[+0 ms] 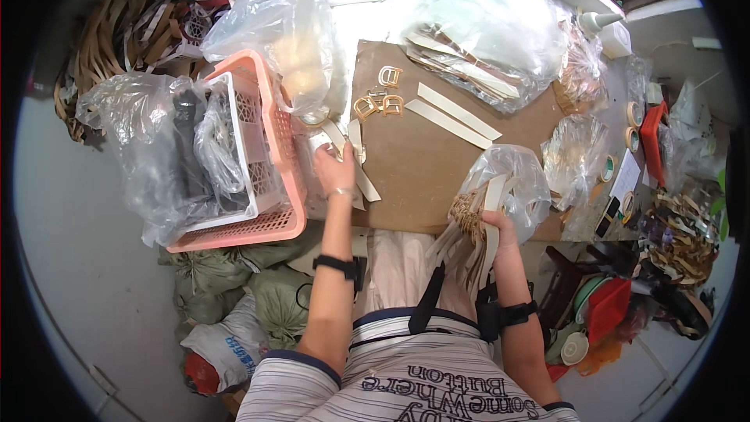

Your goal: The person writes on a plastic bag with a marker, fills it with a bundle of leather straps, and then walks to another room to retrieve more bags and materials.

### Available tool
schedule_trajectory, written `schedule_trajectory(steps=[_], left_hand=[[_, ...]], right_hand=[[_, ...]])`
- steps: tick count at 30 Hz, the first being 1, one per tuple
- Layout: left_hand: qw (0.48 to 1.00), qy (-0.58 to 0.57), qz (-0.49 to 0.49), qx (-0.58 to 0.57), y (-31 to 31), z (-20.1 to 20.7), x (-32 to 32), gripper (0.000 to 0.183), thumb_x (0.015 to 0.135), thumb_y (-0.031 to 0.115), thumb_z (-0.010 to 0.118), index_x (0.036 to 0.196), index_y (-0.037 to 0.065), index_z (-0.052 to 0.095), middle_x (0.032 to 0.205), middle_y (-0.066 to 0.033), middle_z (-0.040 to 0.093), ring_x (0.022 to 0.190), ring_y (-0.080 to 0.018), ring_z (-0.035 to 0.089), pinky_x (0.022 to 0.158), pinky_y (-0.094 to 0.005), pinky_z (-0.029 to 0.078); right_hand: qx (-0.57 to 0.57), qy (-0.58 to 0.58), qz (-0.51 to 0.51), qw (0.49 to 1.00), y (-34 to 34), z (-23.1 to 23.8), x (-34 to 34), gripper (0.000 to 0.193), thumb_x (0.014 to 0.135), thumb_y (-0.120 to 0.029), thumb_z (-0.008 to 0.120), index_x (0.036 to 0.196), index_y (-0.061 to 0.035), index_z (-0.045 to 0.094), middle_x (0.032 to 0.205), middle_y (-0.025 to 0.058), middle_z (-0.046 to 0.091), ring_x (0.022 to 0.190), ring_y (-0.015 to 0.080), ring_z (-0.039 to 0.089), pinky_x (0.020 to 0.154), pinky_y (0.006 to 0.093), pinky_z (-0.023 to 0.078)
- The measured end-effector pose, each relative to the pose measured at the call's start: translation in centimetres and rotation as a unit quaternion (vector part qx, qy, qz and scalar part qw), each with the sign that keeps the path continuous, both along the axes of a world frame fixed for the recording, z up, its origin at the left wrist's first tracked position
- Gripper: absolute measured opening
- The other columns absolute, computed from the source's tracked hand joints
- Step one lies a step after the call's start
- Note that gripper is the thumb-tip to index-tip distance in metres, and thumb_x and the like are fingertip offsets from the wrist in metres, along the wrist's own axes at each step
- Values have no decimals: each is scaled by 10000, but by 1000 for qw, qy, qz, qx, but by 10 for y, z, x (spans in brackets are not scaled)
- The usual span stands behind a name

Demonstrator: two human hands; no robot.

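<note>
My left hand (334, 170) is over the table's left side, thumb and fingers apart, touching a small white piece (319, 141). Beside it lie several pale cream strips (365, 182), some overlapping. My right hand (501, 228) is closed around a bundle of thin brown and cream straps (467, 223) at the table's front edge, their ends hanging down. A clear plastic bag (527, 187) sits just behind that bundle. Gold-coloured metal buckles (379, 103) are grouped near the middle of the brown work mat (414, 180). Two more cream strips (453, 113) lie side by side to their right.
At left stands a pink plastic basket (293, 211) holding a white crate and plastic-wrapped dark items. Bagged strips (469, 62) lie at the back. Tape rolls (631, 138) and a red tray (652, 144) are on the right. Sacks (281, 305) sit under the table.
</note>
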State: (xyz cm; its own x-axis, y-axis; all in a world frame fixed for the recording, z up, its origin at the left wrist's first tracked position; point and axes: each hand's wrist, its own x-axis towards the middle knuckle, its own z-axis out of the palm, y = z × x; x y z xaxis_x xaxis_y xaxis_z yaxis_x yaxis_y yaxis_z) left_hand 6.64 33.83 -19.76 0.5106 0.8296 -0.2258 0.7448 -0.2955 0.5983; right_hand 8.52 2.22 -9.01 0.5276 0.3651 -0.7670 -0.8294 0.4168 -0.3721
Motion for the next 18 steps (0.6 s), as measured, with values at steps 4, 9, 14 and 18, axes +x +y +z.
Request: schedule_trajectory(steps=[4,9,14,18], left_hand=[[997,53,-24,-52,30,-31,-9,350,787,257,723,987,9,577,862,-133,633,781,-271,610,727,-396,478],[991,-101,-17,-81,0,30,-10,272,792,178,723,945,6,576,741,-45,594,652,-134,518,621,-292,453],[915,-126,-309,-225,-95,104,-39,221,888,151,594,1066,21,614,827,-167,667,764,-270,669,692,-349,503],[874,-79,-189,-440,-97,118,-23,279,935,184,552,1145,15,481,738,-117,675,676,-219,664,624,-346,502]], right_hand=[[15,-30,-15,999,13,7,3,704,687,-121,640,1329,40,400,1167,220,571,1021,296,601,919,362,490],[82,-33,49,995,11,9,8,802,644,-166,664,1356,60,370,1265,232,521,1099,294,574,945,352,473],[147,-89,102,980,39,14,13,688,639,-113,669,1271,55,455,1236,224,545,1101,288,578,956,368,474],[74,-31,70,994,23,9,0,585,622,-105,642,1175,30,507,1071,173,611,955,283,631,874,388,521]])
